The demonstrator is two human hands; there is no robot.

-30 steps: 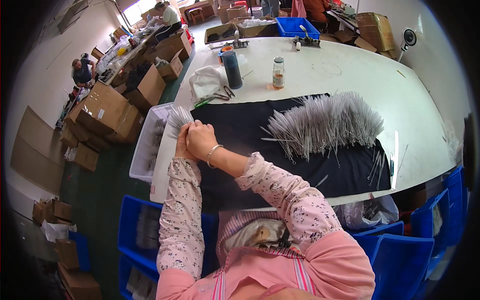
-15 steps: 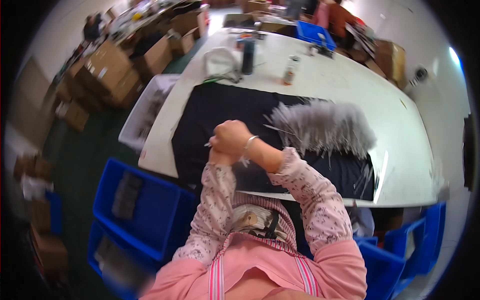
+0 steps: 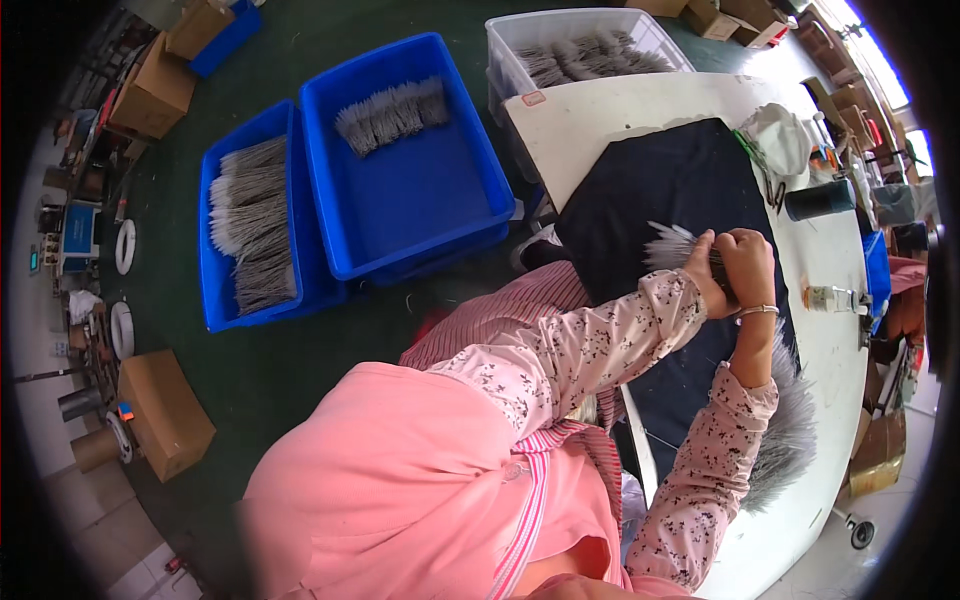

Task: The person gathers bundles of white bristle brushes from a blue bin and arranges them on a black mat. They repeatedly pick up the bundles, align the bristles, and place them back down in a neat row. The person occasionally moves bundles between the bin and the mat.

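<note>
A small bundle of thin grey strands with pale tips point(image 3: 668, 248) sticks out to the left from between my hands, over the black cloth point(image 3: 650, 190) on the table. My left hand point(image 3: 708, 280) is closed round the bundle. Pressed up against it, my right hand point(image 3: 748, 265) is curled with its knuckles up, gripping the same bundle; its fingertips are hidden. Beyond my right forearm lies a large pile of the same grey strands point(image 3: 788, 445), partly covered by my sleeve.
Left of me on the green floor stand a blue bin point(image 3: 405, 240) holding one row of strand bundles and another blue bin point(image 3: 210, 290) with more. A white tub point(image 3: 500, 60) of bundles stands by the white table point(image 3: 570, 110). A dark cylinder point(image 3: 820, 200) and a clear bottle point(image 3: 832, 299) are on the tabletop.
My view has swung to the left, bringing the blue bins to the upper middle. My hands now appear at the right, still together, and the bundle shows more clearly.
</note>
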